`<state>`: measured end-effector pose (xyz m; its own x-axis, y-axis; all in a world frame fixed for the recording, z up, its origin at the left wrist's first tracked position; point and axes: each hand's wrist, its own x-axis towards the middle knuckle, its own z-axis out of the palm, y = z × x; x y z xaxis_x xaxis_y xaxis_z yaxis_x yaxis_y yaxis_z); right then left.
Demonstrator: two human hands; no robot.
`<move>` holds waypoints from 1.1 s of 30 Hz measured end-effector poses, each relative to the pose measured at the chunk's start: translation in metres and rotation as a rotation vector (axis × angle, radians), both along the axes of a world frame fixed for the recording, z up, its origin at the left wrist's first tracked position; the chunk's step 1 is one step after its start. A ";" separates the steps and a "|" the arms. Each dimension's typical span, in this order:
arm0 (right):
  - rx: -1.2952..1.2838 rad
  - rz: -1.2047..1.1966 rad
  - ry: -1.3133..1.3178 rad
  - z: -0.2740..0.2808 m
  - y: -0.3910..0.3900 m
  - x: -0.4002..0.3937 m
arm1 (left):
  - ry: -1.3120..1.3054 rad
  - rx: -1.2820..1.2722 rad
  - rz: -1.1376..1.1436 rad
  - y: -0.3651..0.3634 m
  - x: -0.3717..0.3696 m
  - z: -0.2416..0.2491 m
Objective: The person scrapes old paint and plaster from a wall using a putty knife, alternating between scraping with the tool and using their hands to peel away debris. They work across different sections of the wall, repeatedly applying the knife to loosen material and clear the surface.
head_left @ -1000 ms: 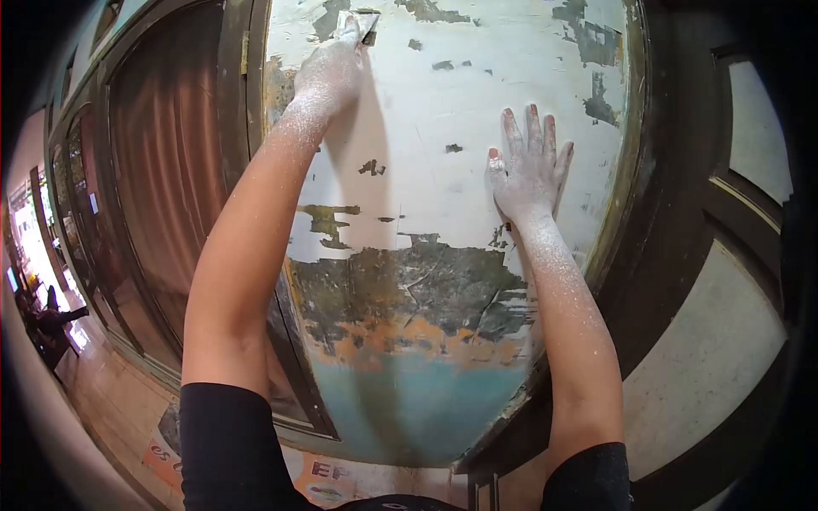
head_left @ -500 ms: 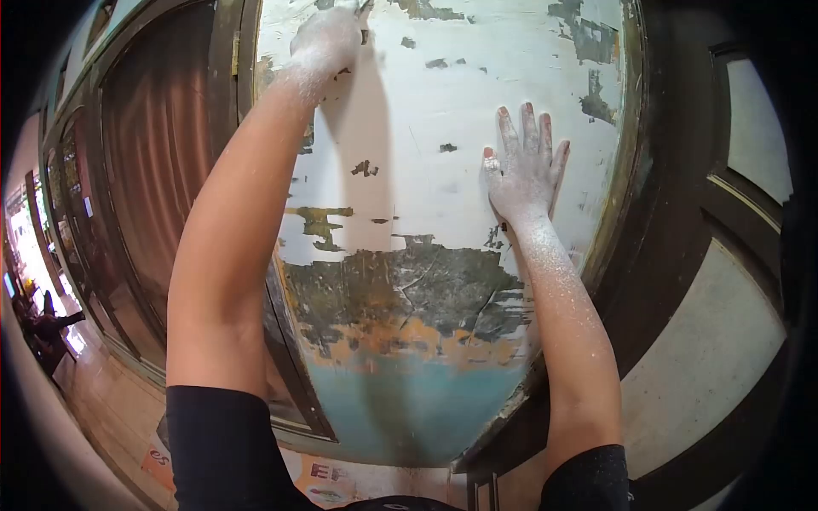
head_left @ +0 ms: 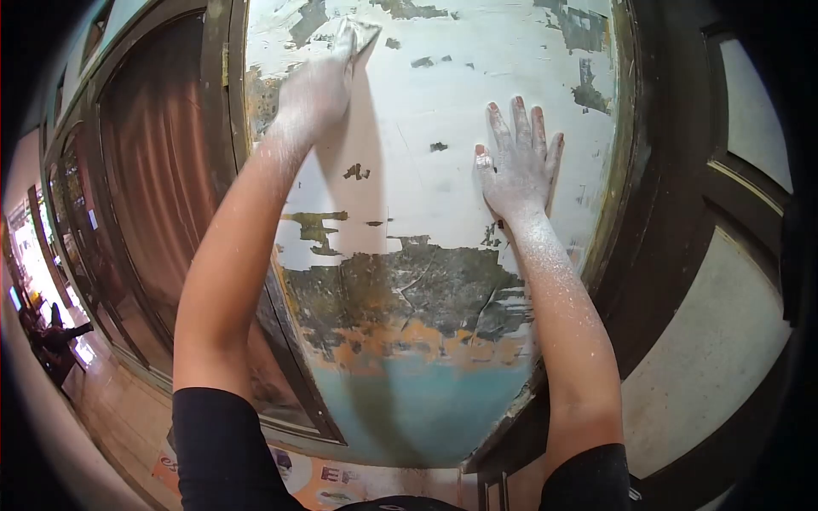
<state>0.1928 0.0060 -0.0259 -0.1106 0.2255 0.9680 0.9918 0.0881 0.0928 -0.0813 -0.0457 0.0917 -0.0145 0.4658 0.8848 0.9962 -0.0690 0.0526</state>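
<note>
High on the left of the patchy wall panel (head_left: 443,196), my left hand (head_left: 315,95) is closed on a thin, dust-whitened sheet (head_left: 362,36) that looks like folded sandpaper. One corner of it sticks out beyond the fingers, against the wall; the rest is hidden by the hand. My right hand (head_left: 518,175) lies flat on the white part of the panel, fingers spread and pointing up, holding nothing. White powder coats both hands and the forearms. The panel is white filler above, with grey-green bare patches, then an orange band and blue paint below.
A dark wooden frame with a curtained pane (head_left: 158,170) stands at left. On the right is a dark door frame with pale panels (head_left: 707,358). A printed sheet (head_left: 341,477) lies on the floor below the wall; further left the tiled floor (head_left: 102,383) runs back towards bright light.
My left hand has moved down from the top edge, so the thin sheet now shows. My right hand stays flat at the same place on the wall. The view has shifted slightly.
</note>
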 end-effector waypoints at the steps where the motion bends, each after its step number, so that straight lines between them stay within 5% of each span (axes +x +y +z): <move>1: -0.005 0.010 0.004 -0.001 -0.001 -0.001 | 0.079 0.121 -0.023 0.006 -0.007 0.011; 16: -0.006 -0.018 0.003 -0.001 -0.001 -0.002 | 0.069 0.227 -0.027 0.027 0.000 0.018; 20: -0.007 -0.038 0.000 0.001 -0.001 -0.003 | -0.014 0.091 -0.081 0.042 -0.003 0.059; 21: 0.008 -0.032 -0.005 0.000 0.001 -0.002 | 0.466 0.219 0.390 0.034 -0.001 0.061; 22: 0.023 -0.027 -0.009 -0.001 0.002 -0.001 | 0.464 0.220 0.387 0.017 0.009 0.062; 24: 0.016 -0.001 0.001 -0.001 0.001 0.000 | -0.105 0.277 -0.561 -0.016 0.032 0.059; 25: 0.000 -0.004 0.001 0.000 -0.001 -0.001 | -0.103 0.275 -0.563 0.001 0.028 0.058; 27: 0.007 -0.024 -0.010 -0.001 0.002 0.000 | 0.097 0.067 -0.031 0.039 0.017 0.054; 33: -0.005 0.005 -0.004 -0.001 -0.002 0.000 | 0.095 0.061 -0.176 -0.011 0.019 -0.063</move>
